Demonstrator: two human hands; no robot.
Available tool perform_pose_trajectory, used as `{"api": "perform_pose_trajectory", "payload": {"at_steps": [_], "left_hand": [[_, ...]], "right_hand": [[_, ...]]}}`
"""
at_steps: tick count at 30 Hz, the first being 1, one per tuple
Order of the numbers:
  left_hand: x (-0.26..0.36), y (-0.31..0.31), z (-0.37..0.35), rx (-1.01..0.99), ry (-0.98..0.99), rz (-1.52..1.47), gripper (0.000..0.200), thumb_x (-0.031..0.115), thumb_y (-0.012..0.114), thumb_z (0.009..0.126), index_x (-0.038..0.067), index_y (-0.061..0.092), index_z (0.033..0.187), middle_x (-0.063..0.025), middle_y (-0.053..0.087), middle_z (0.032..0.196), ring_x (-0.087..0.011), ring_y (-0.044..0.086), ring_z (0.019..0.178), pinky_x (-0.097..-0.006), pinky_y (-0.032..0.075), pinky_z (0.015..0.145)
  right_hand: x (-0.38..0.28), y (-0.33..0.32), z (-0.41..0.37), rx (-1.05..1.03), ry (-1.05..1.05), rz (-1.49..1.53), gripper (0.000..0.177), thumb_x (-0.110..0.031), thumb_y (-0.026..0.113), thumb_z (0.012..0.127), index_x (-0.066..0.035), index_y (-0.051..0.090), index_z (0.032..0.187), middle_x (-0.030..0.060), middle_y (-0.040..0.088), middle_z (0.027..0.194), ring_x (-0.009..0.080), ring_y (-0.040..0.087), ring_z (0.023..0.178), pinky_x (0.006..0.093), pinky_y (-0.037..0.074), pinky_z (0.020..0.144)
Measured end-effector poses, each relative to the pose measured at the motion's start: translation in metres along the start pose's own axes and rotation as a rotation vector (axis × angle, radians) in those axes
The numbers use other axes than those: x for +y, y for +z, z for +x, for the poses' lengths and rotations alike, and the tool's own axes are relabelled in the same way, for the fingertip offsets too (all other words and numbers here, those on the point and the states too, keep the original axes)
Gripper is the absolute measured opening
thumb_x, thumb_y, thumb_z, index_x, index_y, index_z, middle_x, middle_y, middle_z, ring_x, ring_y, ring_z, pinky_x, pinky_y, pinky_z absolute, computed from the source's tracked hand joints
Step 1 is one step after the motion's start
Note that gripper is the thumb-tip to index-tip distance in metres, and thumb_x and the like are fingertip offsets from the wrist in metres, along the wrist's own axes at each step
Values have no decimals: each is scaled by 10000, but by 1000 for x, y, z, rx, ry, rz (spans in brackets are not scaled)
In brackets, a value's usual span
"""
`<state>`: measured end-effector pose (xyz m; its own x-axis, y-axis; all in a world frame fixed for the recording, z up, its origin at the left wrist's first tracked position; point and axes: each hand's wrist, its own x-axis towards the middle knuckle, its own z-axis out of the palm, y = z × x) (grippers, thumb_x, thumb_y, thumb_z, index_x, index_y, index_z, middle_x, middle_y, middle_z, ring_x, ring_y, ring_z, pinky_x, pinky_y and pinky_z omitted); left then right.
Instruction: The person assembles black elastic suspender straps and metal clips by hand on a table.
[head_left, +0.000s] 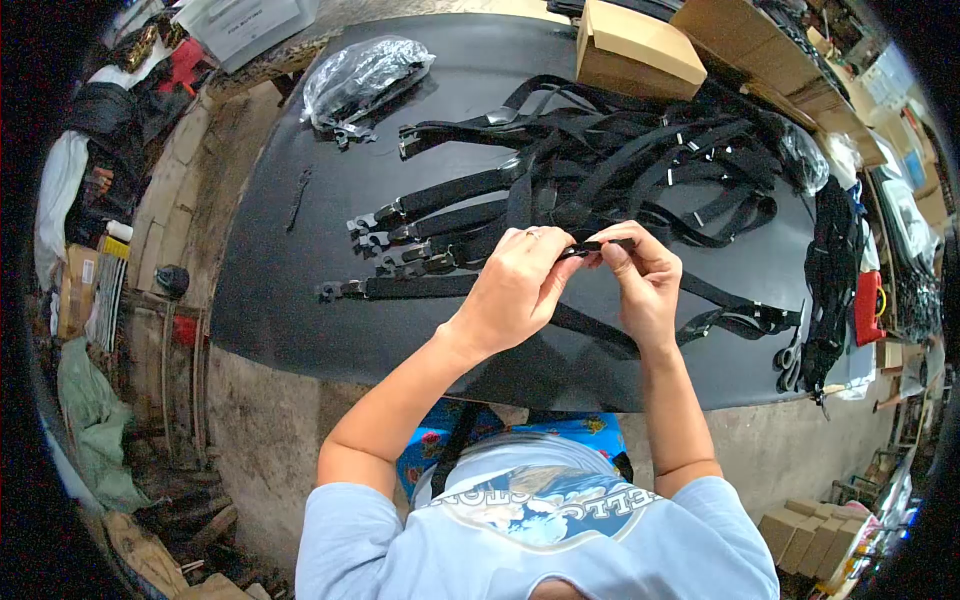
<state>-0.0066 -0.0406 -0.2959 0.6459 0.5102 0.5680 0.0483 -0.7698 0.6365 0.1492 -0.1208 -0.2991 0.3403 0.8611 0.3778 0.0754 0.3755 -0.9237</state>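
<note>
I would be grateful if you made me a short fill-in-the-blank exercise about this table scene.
1. The left hand and right hand hold an item coloured ____.
2. The scissors lie near the ____ end of the table in the picture.
3. The bag at the table's far left is made of clear ____.
4. The box beyond the straps is made of ____.

Missing words: black; right; plastic; cardboard.

There are two hands [513, 283], many straps [455, 192], one pair of scissors [789, 366].
</note>
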Motion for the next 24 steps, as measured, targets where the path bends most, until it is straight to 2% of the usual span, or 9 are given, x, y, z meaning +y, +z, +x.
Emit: {"api": "perform_pose_trajectory", "payload": {"at_steps": [3, 5, 6, 8, 12, 18, 24], "left_hand": [[1, 1, 0, -3, 59, 15, 147, 36, 618, 834, -9, 565, 964, -163, 588, 865, -348, 552, 796, -415, 431, 719], [-2, 2, -5, 4, 116, 24, 151, 28, 619, 825, -9, 567, 962, -163, 590, 874, -353, 551, 800, -422, 427, 727], [-5, 4, -6, 16, 141, 35, 152, 27, 621, 822, -10, 567, 959, -164, 592, 881, -355, 551, 803, -423, 425, 729], [-4, 0, -9, -63, 101, 54, 183, 42, 630, 818, -15, 572, 982, -177, 598, 910, -357, 569, 855, -416, 440, 756], [-11, -2, -7, -3, 185, 30, 192, 51, 630, 811, -24, 560, 973, -178, 604, 927, -365, 587, 913, -428, 463, 820], [-12, -16, 0, -34, 181, 49, 188, 35, 632, 776, -10, 547, 938, -190, 593, 868, -379, 586, 925, -451, 459, 858], [-10, -20, -6, 79, 94, 25, 174, 20, 637, 765, -4, 572, 924, -167, 624, 842, -360, 628, 824, -417, 515, 754]], "right_hand": [[-2, -7, 1, -38, 27, 70, 100, 25, 643, 847, 21, 673, 942, 77, 652, 908, 146, 631, 828, 260, 507, 740], [-9, -12, 4, -180, -40, -190, 142, 42, 684, 790, 14, 679, 929, 88, 664, 904, 162, 633, 842, 264, 503, 740], [-14, -11, 7, -202, -44, -252, 170, 50, 710, 734, 17, 684, 899, 100, 674, 902, 171, 635, 838, 267, 499, 736], [-20, -11, 8, -215, 16, -316, 162, 53, 708, 717, 13, 688, 874, 101, 679, 879, 178, 640, 818, 270, 496, 728], [-35, 1, 14, -237, -206, -596, 166, 77, 684, 713, 5, 670, 861, 118, 667, 826, 233, 647, 772, 299, 499, 703], [-32, 19, 12, -190, -433, -780, 223, 124, 638, 712, -9, 600, 887, 124, 627, 821, 279, 624, 739, 320, 500, 672], [-21, 32, 19, -167, -528, -785, 273, 159, 588, 681, -10, 603, 895, 119, 599, 784, 276, 609, 712, 328, 502, 644]]}}
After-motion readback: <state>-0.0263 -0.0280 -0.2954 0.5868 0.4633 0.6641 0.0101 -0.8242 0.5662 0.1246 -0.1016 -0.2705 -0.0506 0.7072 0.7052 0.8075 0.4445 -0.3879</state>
